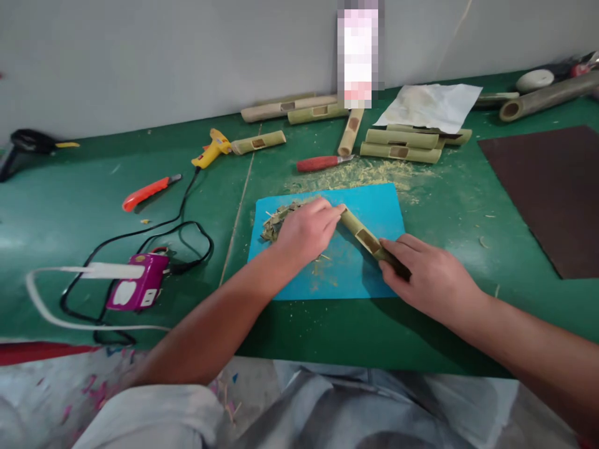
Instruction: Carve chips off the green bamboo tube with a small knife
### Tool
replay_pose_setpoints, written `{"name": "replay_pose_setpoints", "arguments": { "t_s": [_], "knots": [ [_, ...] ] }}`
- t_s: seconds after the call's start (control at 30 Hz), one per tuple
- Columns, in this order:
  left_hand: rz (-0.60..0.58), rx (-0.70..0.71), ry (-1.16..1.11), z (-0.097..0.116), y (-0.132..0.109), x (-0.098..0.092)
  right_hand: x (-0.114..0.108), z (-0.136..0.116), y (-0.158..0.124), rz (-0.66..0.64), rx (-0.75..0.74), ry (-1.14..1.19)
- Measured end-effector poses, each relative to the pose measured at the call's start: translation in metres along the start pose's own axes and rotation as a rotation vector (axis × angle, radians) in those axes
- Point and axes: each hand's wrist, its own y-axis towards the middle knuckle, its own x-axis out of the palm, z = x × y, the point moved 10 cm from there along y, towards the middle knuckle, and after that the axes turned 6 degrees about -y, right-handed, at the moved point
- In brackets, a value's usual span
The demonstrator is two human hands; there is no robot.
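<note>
A short bamboo tube [362, 236] with a rectangular slot cut in its side lies slanted on a blue cutting mat [374, 202]. My right hand [433, 280] is closed around the tube's near end. My left hand [306, 231] is curled at the tube's far end, fingertips touching it; I cannot make out anything else in them. A pile of greenish bamboo shavings [276, 219] sits on the mat just left of my left hand.
A red-handled knife [321, 163], an orange utility knife [147, 192], a yellow glue gun [213, 148] with black cord, and a purple power strip [135, 290] lie on the green table. Several slotted bamboo tubes [400, 144] rest behind. A brown sheet [556, 187] lies right.
</note>
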Motion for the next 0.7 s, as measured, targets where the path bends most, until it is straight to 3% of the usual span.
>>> {"name": "replay_pose_setpoints", "arguments": {
  "t_s": [0.13,0.37,0.5,0.6,0.7],
  "knots": [
    [-0.044,0.009,0.016,-0.0003,0.0001,0.0035,0.0009,0.0010,-0.0005,-0.011,0.005,0.008],
    [-0.034,-0.012,0.013,0.0013,-0.0003,0.0057,0.0019,0.0009,-0.0004,-0.018,0.004,0.005],
    [0.043,-0.014,0.001,-0.0005,0.0002,-0.0024,0.0008,0.0008,-0.0003,-0.012,0.004,0.002],
    [-0.016,0.018,-0.082,0.0021,-0.0004,0.0028,0.0006,-0.0001,-0.0004,-0.012,-0.005,0.014],
    [0.018,-0.003,-0.055,-0.0009,-0.0010,-0.0005,0.0014,0.0007,-0.0004,-0.015,0.002,0.032]
  ]
}}
